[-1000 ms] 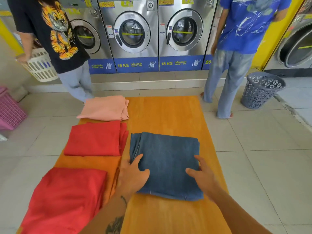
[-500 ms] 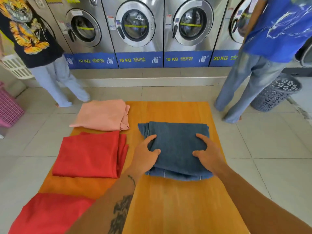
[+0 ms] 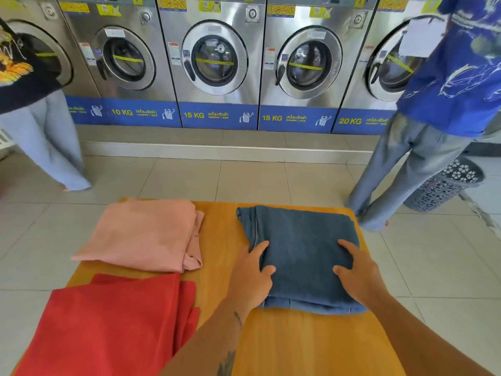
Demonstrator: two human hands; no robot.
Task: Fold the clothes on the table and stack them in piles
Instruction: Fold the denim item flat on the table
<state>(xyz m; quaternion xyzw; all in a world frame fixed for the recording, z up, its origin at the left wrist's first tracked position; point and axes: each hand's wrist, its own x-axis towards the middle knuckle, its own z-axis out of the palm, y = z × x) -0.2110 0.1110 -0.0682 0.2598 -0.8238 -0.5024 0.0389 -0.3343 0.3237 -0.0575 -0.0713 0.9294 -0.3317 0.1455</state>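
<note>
A folded blue denim garment (image 3: 301, 240) lies at the far right of the orange wooden table (image 3: 298, 346). My left hand (image 3: 250, 278) grips its near left edge, thumb on top. My right hand (image 3: 357, 275) holds its near right side, thumb on top and fingers spread. A folded pink garment (image 3: 143, 234) sits at the far left of the table. Nearer me on the left lies a folded red garment (image 3: 108, 324).
A row of steel washing machines (image 3: 217, 63) lines the far wall. One person's legs (image 3: 46, 142) are at the left and another person (image 3: 423, 158) at the right, both on the tiled floor. A grey laundry basket (image 3: 444, 185) sits beside the right person.
Both hands have slid the blue denim garment away from me to the table's far right. The view has moved forward, so the nearest red garment has dropped out of sight.
</note>
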